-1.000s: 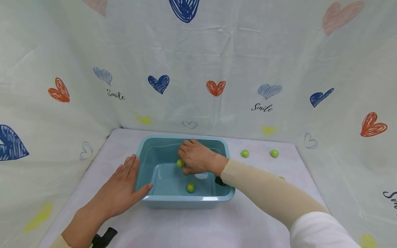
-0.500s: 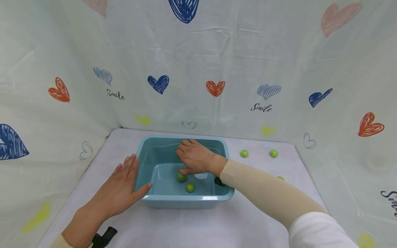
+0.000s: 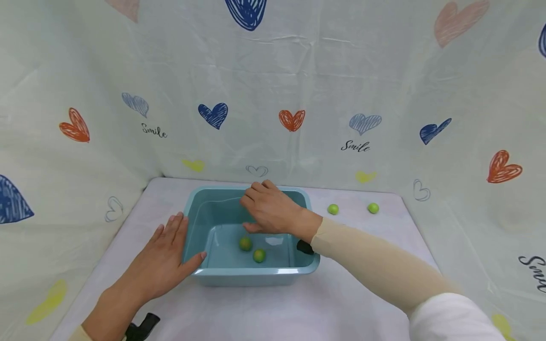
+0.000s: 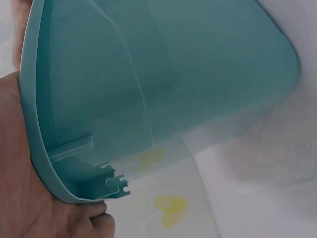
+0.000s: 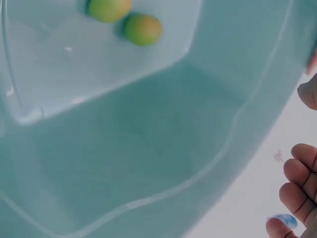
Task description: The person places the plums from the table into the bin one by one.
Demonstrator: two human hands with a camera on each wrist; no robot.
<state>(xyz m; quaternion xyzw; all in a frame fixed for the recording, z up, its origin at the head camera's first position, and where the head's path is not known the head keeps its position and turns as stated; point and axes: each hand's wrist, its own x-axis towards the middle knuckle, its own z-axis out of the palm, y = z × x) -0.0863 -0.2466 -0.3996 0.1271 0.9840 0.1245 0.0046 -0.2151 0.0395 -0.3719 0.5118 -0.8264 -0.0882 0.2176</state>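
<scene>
A blue-green plastic basin (image 3: 253,271) stands on the table. Two small round green fruits, perhaps limes, lie close together on its floor, one fruit (image 3: 245,244) a little behind the other fruit (image 3: 259,255). Above the basin, toward its back, my right hand (image 3: 273,210) hovers with loosely bent fingers. The right wrist view shows nothing between the thumb (image 5: 308,94) and the fingers (image 5: 299,181). My left hand (image 3: 164,255) rests against the basin's left side with straight fingers, its thumb reaching over the rim at the near corner.
Two more green fruits, a nearer one (image 3: 333,209) and a farther one (image 3: 373,208), lie on the white-covered table (image 3: 341,293) right of the basin. A white curtain (image 3: 320,85) printed with hearts hangs behind and at both sides.
My right hand has let go of a green fruit, which has dropped to the basin floor beside the other one. The hand has since risen slightly. My left hand stays at the rim.
</scene>
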